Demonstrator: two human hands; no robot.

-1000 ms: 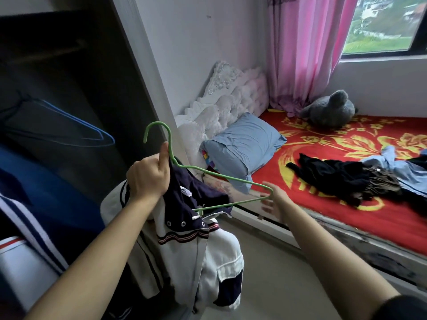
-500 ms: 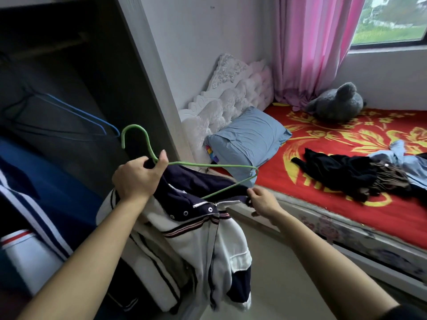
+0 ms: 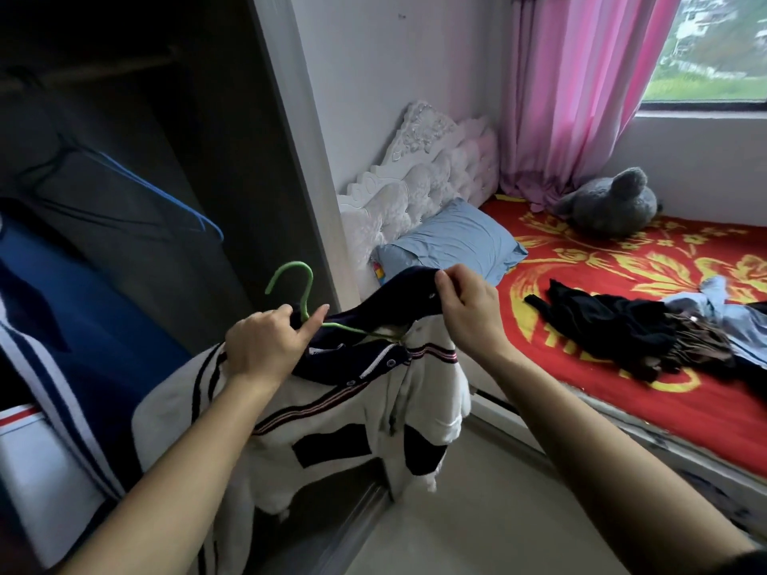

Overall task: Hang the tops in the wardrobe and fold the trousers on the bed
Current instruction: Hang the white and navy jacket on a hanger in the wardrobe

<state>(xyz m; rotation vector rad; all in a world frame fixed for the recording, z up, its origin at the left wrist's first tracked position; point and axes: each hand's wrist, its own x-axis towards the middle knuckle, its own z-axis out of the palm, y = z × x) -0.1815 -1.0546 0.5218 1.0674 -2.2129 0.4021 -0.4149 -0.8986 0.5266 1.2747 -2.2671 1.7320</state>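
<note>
The left hand [image 3: 265, 346] is closed around the neck of a green hanger [image 3: 308, 293], just under its hook, and it grips also some cloth of the white and navy top [image 3: 352, 408]; the thumb points out toward the bed [image 3: 622, 392]. The right hand [image 3: 465, 313] pinches the navy collar [image 3: 398, 292] of the same top between thumb and fingertips and holds it raised above the wire shoulder of the hanger. The top hangs in the air off the bed, just beside its near edge at the head end, and its body and sleeves drop toward the floor. On the bed, in the middle of the red and yellow cover, lies a heap of dark clothes [image 3: 602, 325], touching a light blue garment [image 3: 726, 315]. A blue pillow [image 3: 456, 238] leans at the head of the bed, and a grey plush toy [image 3: 610, 205] sits at the far side of the bed. The open wardrobe [image 3: 257, 193] stands beside the head of the bed, with a blue hanger [image 3: 166, 197] inside
</note>
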